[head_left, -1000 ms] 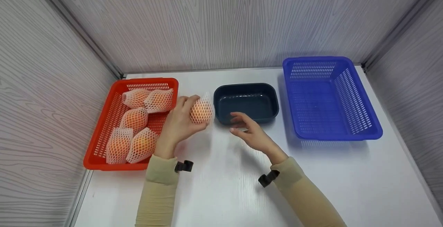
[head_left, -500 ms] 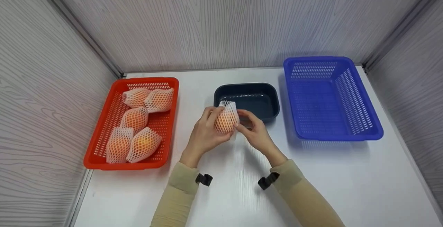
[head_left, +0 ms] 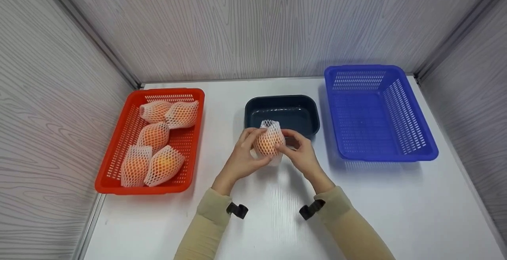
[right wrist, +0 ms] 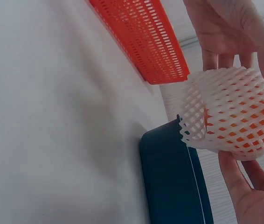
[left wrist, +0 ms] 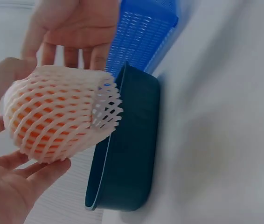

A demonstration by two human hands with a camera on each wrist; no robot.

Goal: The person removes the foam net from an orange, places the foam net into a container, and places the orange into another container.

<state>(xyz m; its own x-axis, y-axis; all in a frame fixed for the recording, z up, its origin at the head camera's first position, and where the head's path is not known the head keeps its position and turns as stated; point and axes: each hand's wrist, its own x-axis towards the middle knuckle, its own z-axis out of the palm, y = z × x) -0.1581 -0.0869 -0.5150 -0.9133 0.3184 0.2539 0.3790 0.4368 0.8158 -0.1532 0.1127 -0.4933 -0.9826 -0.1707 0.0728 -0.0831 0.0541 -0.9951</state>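
Now grips the netted fruit [head_left: 270,141] mid-frame with left hand [head_left: 241,159] and, unlike a second ago, right hand [head_left: 304,157] too; likely steadier for handling.

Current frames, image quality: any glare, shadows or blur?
Head: small glints inside the dark teal rectangular plastic tub, pale sheen on the smooth white tabletop, bluish shadow below the blue perforated plastic basket; left wrist: slightly soft overall, though the orange round fruit in white foam netting reads clearly; right wrist: diffuse grey shadows across the tabletop.
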